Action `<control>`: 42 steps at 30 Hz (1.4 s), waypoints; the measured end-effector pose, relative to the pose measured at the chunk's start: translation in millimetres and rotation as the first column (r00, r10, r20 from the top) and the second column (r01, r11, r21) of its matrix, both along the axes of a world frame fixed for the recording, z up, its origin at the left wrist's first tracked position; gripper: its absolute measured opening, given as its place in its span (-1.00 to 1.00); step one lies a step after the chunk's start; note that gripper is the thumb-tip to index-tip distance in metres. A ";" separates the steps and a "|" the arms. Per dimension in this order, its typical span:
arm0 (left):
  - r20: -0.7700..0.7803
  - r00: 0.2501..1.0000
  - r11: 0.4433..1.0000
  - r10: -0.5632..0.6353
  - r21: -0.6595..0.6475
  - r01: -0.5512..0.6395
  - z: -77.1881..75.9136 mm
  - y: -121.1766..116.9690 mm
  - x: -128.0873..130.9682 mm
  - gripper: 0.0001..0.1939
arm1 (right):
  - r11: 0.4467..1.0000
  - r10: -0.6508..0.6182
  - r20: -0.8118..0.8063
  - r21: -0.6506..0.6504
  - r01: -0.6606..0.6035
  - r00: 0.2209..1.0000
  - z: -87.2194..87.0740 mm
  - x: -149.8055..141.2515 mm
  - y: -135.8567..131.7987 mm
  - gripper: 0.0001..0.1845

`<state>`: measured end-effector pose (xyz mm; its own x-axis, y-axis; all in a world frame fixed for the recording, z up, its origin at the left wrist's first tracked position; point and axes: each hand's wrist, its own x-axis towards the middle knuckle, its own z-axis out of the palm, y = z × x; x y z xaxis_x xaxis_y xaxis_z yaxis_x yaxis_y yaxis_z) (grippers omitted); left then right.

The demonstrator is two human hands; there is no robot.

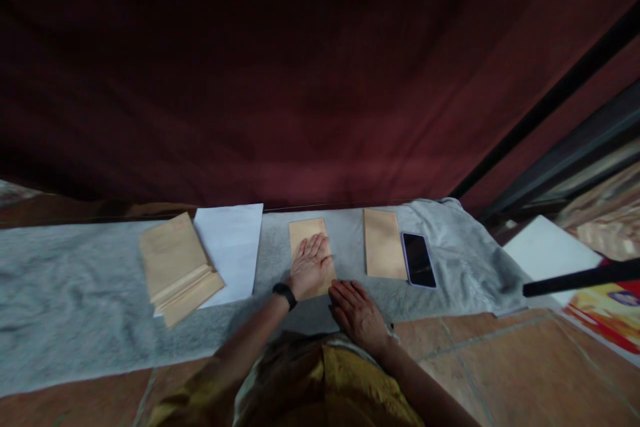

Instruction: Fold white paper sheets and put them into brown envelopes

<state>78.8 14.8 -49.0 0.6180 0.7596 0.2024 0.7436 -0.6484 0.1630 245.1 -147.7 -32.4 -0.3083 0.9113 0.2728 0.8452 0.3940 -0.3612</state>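
Curtain: dark red cloth [310, 113], hanging behind the far edge of the blanket; if it swings, its hem could brush the papers.
Blanket: grey, soft, rumpled at both ends [65, 293]; a tug could shift everything lying on it, and its give could let a firm press crease an envelope.
Paper: white, flat [233, 247], partly under the pile; likely to drag or bend if the pile is pulled quickly.
Pile: brown envelopes [173, 253], fanned unevenly, lower pieces askew; could slide apart if lifted by one corner.
Middle envelope: flat on the blanket [300, 230], under the left hand; could skew if pressure falls on one side.
Right envelope: flat [383, 243], apart from the middle one; a sideways nudge could push it into the phone.
Left hand: open, palm down [310, 267].
Right hand: open [357, 313], at the middle envelope's near right corner; contact unclear; could catch that corner.
Phone: dark screen up [419, 260], close beside the right envelope.
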 end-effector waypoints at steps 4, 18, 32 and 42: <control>0.007 0.997 0.997 0.074 -0.031 -0.074 1.3 25.1 13.3 -0.37 | 1.000 0.006 0.007 -0.007 -0.006 1.000 -0.4 -0.3 0.0 -0.51; 0.026 0.999 0.998 0.043 0.038 -0.044 -10.6 2.8 7.1 -0.40 | 1.000 0.008 0.002 0.008 -0.008 1.000 -0.9 -0.3 -0.1 -0.50; -0.002 0.999 0.999 -0.033 0.043 0.033 -5.1 -52.9 -9.0 -0.41 | 0.994 -0.070 0.025 0.082 0.068 0.997 -10.7 0.8 -0.3 -0.46; -0.225 0.974 0.998 -0.019 0.052 0.031 -3.5 -96.5 -6.4 -0.48 | 0.972 -0.203 0.016 0.125 0.200 0.979 -22.0 -3.4 1.8 -0.50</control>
<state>72.4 -81.6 -52.5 0.6712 0.7348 0.0974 0.7405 -0.6707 -0.0430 241.7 -145.9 -54.4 -0.1311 0.9158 0.3795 0.9210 0.2542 -0.2952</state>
